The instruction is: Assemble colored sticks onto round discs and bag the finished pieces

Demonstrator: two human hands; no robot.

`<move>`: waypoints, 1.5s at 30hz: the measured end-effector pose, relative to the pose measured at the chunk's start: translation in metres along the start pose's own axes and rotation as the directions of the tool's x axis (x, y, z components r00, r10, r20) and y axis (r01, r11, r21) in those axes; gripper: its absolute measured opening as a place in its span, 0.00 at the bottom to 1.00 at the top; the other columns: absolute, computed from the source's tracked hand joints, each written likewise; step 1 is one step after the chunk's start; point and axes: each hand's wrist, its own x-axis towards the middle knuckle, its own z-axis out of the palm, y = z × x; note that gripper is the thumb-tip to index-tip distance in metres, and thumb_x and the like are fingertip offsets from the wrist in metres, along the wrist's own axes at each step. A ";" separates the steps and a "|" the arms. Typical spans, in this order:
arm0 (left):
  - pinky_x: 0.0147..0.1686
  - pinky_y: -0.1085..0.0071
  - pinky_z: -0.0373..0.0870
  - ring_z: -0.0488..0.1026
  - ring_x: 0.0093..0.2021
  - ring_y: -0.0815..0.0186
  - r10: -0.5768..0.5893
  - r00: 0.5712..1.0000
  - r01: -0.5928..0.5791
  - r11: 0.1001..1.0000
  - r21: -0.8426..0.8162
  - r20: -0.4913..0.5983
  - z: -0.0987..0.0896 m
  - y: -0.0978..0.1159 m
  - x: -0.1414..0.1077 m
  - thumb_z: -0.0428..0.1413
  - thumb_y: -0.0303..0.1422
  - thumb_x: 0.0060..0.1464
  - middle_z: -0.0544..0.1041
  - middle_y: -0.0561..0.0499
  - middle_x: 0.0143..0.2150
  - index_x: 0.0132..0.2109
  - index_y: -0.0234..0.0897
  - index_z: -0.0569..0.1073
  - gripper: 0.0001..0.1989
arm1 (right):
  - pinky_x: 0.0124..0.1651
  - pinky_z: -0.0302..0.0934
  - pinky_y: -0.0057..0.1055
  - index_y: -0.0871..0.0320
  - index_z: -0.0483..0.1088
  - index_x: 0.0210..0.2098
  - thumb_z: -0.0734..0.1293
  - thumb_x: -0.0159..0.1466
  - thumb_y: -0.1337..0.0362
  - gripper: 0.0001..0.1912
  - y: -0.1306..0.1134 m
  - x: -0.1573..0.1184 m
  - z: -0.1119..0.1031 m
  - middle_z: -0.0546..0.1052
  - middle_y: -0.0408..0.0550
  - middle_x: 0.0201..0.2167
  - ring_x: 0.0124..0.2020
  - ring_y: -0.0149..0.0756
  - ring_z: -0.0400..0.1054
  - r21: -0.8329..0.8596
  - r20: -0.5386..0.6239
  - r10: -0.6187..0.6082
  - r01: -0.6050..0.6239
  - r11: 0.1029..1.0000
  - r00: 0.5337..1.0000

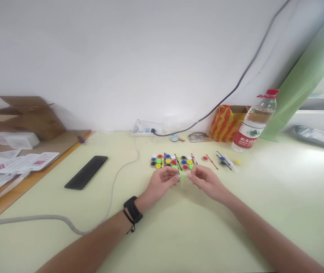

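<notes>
My left hand [162,182] is closed in a pinch, with a thin bright green plastic stick [182,179] at its fingertips. Facing it from the right, my right hand [207,182] has thumb and fingers pinched together. Whatever those fingers hold, if anything, is too small to make out. Just beyond both hands lie rows of small round discs in several colours, among them a red disc [185,167] and a black disc [183,157]. Thin coloured sticks [194,159] lie among the discs. Farther right are a red stick [211,162] and a blue stick [224,157].
A black flat slab [86,172] lies at the left, beside a grey cable [113,185] crossing the table. A power strip [143,132] sits by the wall. At the back right stand a water bottle [254,123] and a striped bag [226,123]. Cards [41,161] cover the left side.
</notes>
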 end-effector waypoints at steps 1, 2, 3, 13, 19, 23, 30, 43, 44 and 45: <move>0.40 0.70 0.76 0.78 0.39 0.65 0.001 1.000 -0.001 1.000 -0.001 -0.001 0.000 0.000 0.000 0.69 0.40 0.50 0.80 0.47 0.39 0.43 0.35 0.78 0.17 | 0.29 0.56 0.29 0.55 0.62 0.30 0.68 0.67 0.49 0.19 0.000 0.000 0.001 0.64 0.40 0.26 0.26 0.30 0.59 0.013 -0.001 0.001 -0.001 1.000 1.000; 0.40 0.69 0.76 0.78 0.39 0.65 0.001 1.000 -0.001 1.000 -0.001 -0.001 0.000 0.000 0.000 0.69 0.40 0.50 0.80 0.47 0.39 0.43 0.35 0.78 0.17 | 0.29 0.58 0.29 0.55 0.63 0.32 0.68 0.67 0.50 0.17 0.001 -0.001 0.002 0.65 0.40 0.28 0.27 0.30 0.60 0.021 0.001 0.002 -0.002 1.000 1.000; 0.41 0.69 0.76 0.78 0.39 0.65 0.002 1.000 -0.002 1.000 0.001 -0.001 0.000 0.000 0.000 0.69 0.40 0.51 0.80 0.47 0.39 0.43 0.35 0.78 0.17 | 0.29 0.60 0.29 0.55 0.64 0.34 0.68 0.67 0.51 0.16 0.002 -0.001 0.003 0.67 0.41 0.30 0.27 0.30 0.62 0.026 0.004 0.003 -0.003 1.000 1.000; 0.40 0.70 0.77 0.78 0.38 0.65 -0.015 1.000 0.015 1.000 0.007 0.012 0.000 0.001 -0.001 0.70 0.39 0.50 0.80 0.47 0.39 0.44 0.35 0.79 0.17 | 0.30 0.69 0.32 0.52 0.65 0.44 0.70 0.65 0.54 0.14 0.005 0.000 0.003 0.73 0.45 0.41 0.27 0.29 0.67 0.016 -0.001 0.006 -0.006 1.000 1.000; 0.42 0.68 0.77 0.79 0.40 0.63 -0.030 0.998 0.030 0.999 -0.010 0.051 0.000 0.002 -0.002 0.71 0.39 0.47 0.81 0.47 0.40 0.43 0.35 0.79 0.18 | 0.31 0.72 0.33 0.52 0.65 0.47 0.70 0.65 0.53 0.16 0.005 -0.001 0.005 0.75 0.47 0.43 0.28 0.31 0.68 0.038 0.002 0.022 -0.022 0.999 1.000; 0.42 0.67 0.78 0.79 0.38 0.64 -0.021 1.000 0.021 1.000 -0.004 0.021 0.000 0.001 -0.001 0.71 0.40 0.48 0.81 0.47 0.39 0.43 0.34 0.79 0.18 | 0.33 0.72 0.34 0.52 0.66 0.48 0.68 0.66 0.52 0.16 0.005 0.000 0.003 0.75 0.48 0.43 0.30 0.32 0.69 0.039 0.002 0.013 -0.014 0.999 1.000; 0.44 0.64 0.79 0.79 0.39 0.63 0.004 1.000 -0.004 0.999 -0.035 -0.007 0.001 0.004 -0.001 0.70 0.40 0.49 0.81 0.46 0.39 0.43 0.35 0.78 0.18 | 0.34 0.68 0.34 0.45 0.47 0.70 0.66 0.68 0.50 0.36 0.011 -0.001 0.007 0.72 0.45 0.43 0.29 0.31 0.66 0.078 -0.005 0.037 -0.037 0.996 0.999; 0.42 0.65 0.77 0.78 0.36 0.64 0.047 0.995 -0.050 0.998 -0.025 -0.093 -0.001 0.003 0.001 0.69 0.40 0.50 0.81 0.48 0.37 0.42 0.35 0.77 0.16 | 0.34 0.59 0.34 0.56 0.72 0.34 0.63 0.68 0.41 0.23 -0.004 -0.002 0.002 0.70 0.43 0.27 0.27 0.33 0.62 0.208 0.153 0.070 -0.101 0.973 0.986; 0.43 0.65 0.78 0.79 0.36 0.64 0.047 0.995 -0.049 0.999 -0.024 -0.093 -0.001 0.003 0.000 0.69 0.40 0.50 0.80 0.48 0.37 0.42 0.35 0.77 0.16 | 0.34 0.59 0.33 0.54 0.71 0.43 0.67 0.66 0.43 0.20 -0.003 -0.002 0.005 0.71 0.42 0.29 0.28 0.33 0.61 0.209 0.095 0.092 -0.110 0.972 0.991; 0.43 0.65 0.78 0.79 0.37 0.64 0.045 0.995 -0.047 0.999 -0.022 -0.094 -0.001 0.003 0.000 0.69 0.40 0.50 0.80 0.48 0.37 0.42 0.35 0.77 0.16 | 0.34 0.59 0.32 0.52 0.69 0.50 0.68 0.65 0.44 0.21 -0.002 -0.002 0.006 0.71 0.41 0.31 0.28 0.32 0.61 0.217 0.049 0.123 -0.131 0.967 0.991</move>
